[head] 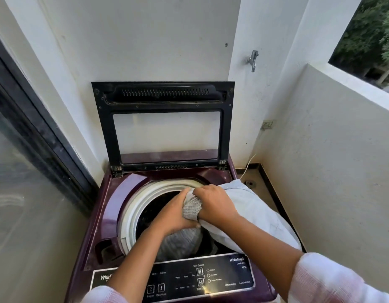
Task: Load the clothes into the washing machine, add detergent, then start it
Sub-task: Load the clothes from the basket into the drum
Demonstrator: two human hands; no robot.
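Observation:
A maroon top-load washing machine (101,215) stands with its glass lid (165,125) raised against the wall. Over the white-rimmed drum (145,193) my left hand (176,213) and my right hand (213,204) both grip a bunch of clothes: a checked grey cloth (192,207) pinched between them and a pale blue garment (257,217) that drapes over the machine's right side. Below my hands a grey striped garment (180,241) lies inside the drum. The black control panel (189,278) runs along the front edge, partly covered by my forearms.
A dark-framed glass door (25,149) lines the left side. To the right a low white parapet wall (342,149) closes in a narrow strip of floor. A tap (252,60) and a socket (268,124) with a white cable sit on the back wall.

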